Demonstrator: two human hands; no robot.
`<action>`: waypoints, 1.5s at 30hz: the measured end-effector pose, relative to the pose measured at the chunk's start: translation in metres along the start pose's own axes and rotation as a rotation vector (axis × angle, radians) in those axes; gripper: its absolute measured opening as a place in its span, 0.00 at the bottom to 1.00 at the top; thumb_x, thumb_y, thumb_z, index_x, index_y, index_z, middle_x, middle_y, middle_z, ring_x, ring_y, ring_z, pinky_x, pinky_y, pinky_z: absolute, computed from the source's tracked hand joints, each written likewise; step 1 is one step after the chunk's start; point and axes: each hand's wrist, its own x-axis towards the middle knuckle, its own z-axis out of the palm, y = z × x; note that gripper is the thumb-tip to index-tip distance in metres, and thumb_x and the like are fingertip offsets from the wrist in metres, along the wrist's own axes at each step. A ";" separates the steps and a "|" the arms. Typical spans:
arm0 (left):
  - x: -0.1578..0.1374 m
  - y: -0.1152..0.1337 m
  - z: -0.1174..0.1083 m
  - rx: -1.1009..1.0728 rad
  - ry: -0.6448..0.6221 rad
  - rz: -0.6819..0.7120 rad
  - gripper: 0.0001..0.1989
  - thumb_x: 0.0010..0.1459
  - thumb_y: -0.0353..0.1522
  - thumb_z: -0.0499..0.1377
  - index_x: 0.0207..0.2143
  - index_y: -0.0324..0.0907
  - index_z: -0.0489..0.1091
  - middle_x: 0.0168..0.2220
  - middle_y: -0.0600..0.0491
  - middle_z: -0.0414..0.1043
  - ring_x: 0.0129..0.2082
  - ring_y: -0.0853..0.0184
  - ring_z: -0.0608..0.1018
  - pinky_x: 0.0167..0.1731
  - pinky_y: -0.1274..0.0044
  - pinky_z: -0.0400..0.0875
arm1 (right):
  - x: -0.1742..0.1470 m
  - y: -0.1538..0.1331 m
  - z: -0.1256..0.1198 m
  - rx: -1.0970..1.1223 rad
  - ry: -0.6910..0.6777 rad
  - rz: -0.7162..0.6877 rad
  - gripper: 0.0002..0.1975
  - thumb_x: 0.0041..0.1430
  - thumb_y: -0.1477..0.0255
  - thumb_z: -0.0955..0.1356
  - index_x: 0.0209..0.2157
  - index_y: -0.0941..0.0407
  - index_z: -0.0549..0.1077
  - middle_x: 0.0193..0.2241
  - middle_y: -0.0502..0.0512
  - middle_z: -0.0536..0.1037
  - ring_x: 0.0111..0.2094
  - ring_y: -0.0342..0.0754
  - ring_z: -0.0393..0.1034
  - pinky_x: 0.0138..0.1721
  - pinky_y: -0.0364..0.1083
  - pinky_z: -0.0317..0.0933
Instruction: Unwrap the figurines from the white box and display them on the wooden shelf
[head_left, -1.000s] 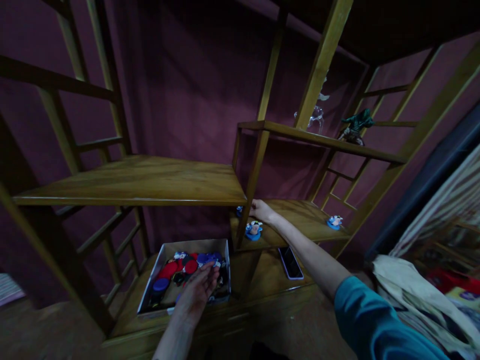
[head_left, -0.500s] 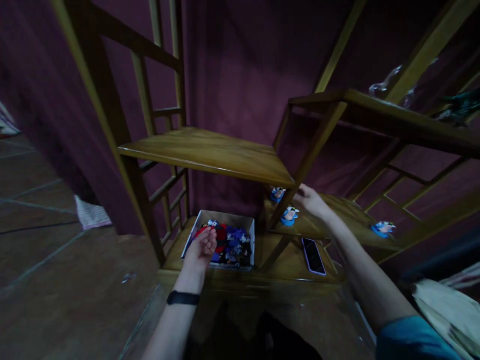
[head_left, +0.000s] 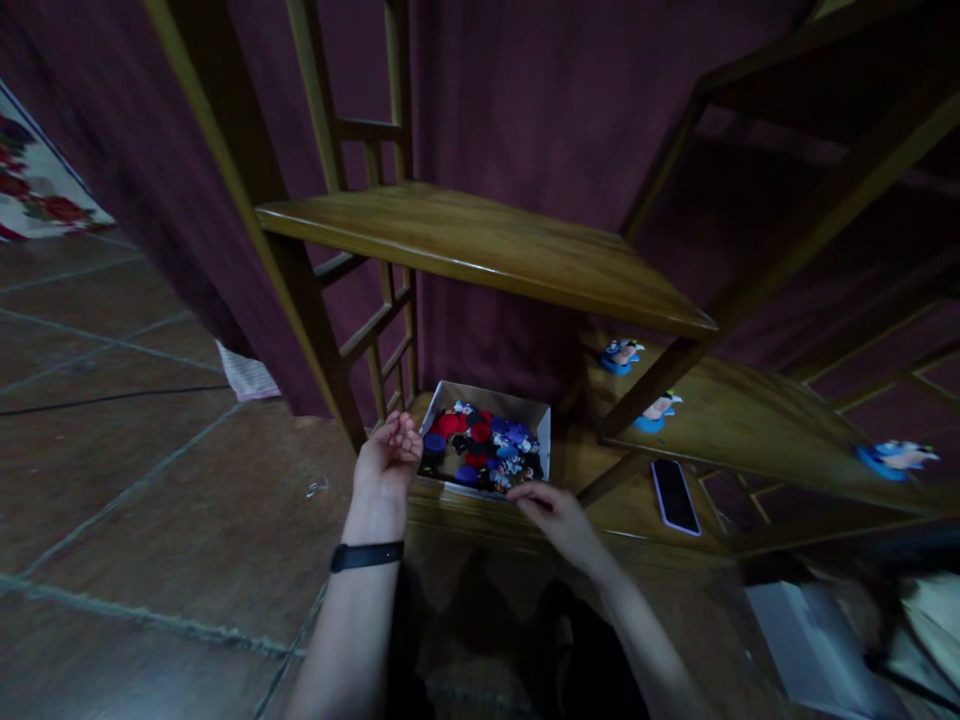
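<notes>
A shallow cardboard box (head_left: pixel 545 450) stands on the low wooden shelf, holding several small figurines (head_left: pixel 480 440) in red, blue, purple and black. My left hand (head_left: pixel 388 460) is palm up at the box's left side, its fingers loosely bent apart and nothing in them. At the front right corner of the box, my right hand (head_left: pixel 553 512) reaches with fingers stretched toward the rim; I see nothing in it. On the raised shelf to the right are three figurines on blue bases: one at the back (head_left: pixel 621 357), one by the post (head_left: pixel 657 411), one farther right (head_left: pixel 895 458).
A phone (head_left: pixel 675 496) lies on the low shelf, right of the box. Above the box juts a wooden shelf board (head_left: pixel 480 245), and a slanting post (head_left: pixel 656 385) stands to the right. Purple curtain (head_left: pixel 517 130) hangs behind. A dark cable (head_left: pixel 112 402) crosses the tiled floor.
My right hand has come from the figurines on the right shelf down to the box's front corner. My left hand has shifted from over the box to its left edge. The view has tilted down.
</notes>
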 end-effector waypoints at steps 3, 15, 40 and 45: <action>-0.001 0.004 0.001 0.003 0.015 0.004 0.08 0.55 0.20 0.51 0.32 0.38 0.67 0.24 0.55 0.71 0.21 0.76 0.74 0.22 0.84 0.68 | 0.055 0.024 0.012 -0.146 -0.058 0.013 0.13 0.57 0.73 0.60 0.41 0.53 0.73 0.35 0.51 0.76 0.36 0.46 0.70 0.40 0.46 0.62; 0.001 0.007 0.005 -0.004 -0.017 -0.039 0.09 0.55 0.20 0.50 0.32 0.37 0.67 0.24 0.54 0.70 0.23 0.75 0.74 0.23 0.84 0.68 | 0.110 0.045 0.021 -0.881 -0.366 -0.180 0.27 0.47 0.78 0.68 0.50 0.49 0.66 0.51 0.54 0.64 0.52 0.52 0.55 0.50 0.49 0.52; 0.002 0.004 0.010 0.046 -0.008 -0.055 0.10 0.56 0.20 0.48 0.31 0.37 0.68 0.25 0.53 0.70 0.23 0.75 0.74 0.23 0.83 0.69 | 0.127 0.033 0.100 -0.697 0.027 0.015 0.21 0.52 0.72 0.65 0.49 0.45 0.67 0.57 0.53 0.57 0.55 0.58 0.52 0.54 0.56 0.47; 0.003 0.006 0.010 0.044 0.011 -0.065 0.10 0.56 0.20 0.48 0.32 0.37 0.68 0.25 0.53 0.70 0.23 0.75 0.74 0.23 0.83 0.69 | 0.128 0.035 0.056 -0.595 0.135 0.036 0.20 0.57 0.75 0.58 0.51 0.47 0.65 0.55 0.50 0.61 0.52 0.48 0.59 0.53 0.47 0.52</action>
